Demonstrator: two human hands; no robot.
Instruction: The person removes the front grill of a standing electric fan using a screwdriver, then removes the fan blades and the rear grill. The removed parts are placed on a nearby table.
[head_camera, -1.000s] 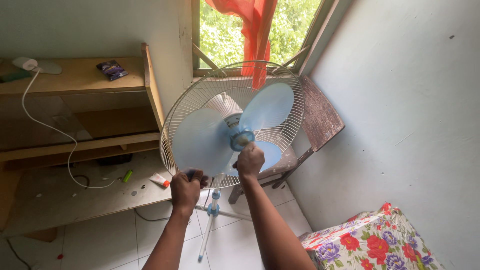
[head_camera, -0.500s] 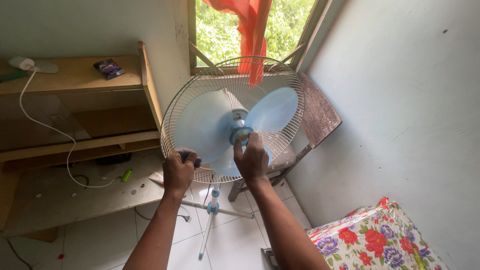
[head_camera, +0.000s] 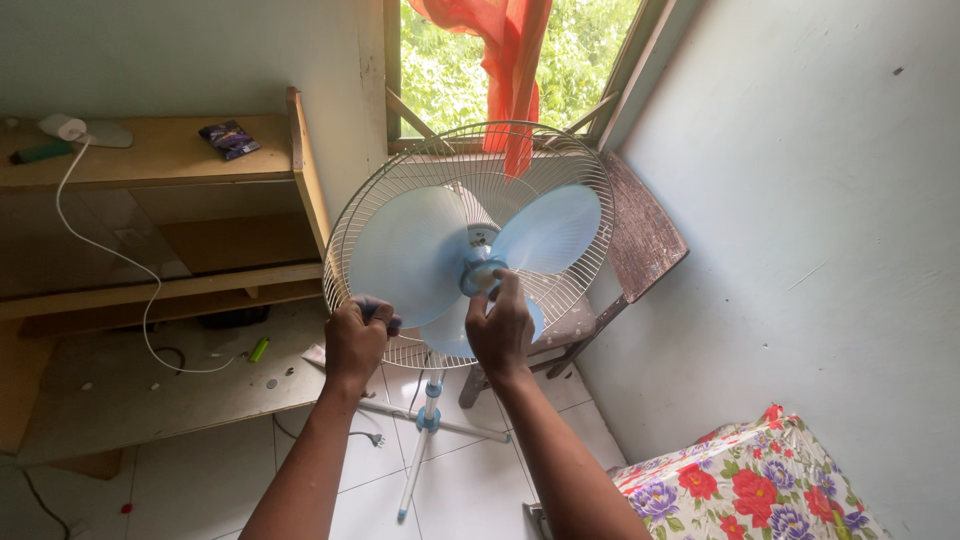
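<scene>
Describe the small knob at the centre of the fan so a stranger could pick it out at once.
Start at the round white wire guard of the standing fan below the window. Inside it sit three pale blue translucent plastic blades. Where they meet is the small blue round plastic hub cap, touched by the right hand while the left hand grips the guard's lower rim. It is darker and more solid than the blades.

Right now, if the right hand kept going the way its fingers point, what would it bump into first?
The right hand points up at the round blue plastic hub cap in the middle of the pale blue fan blades. Its fingertips already seem to touch it, though depth is hard to judge.
</scene>
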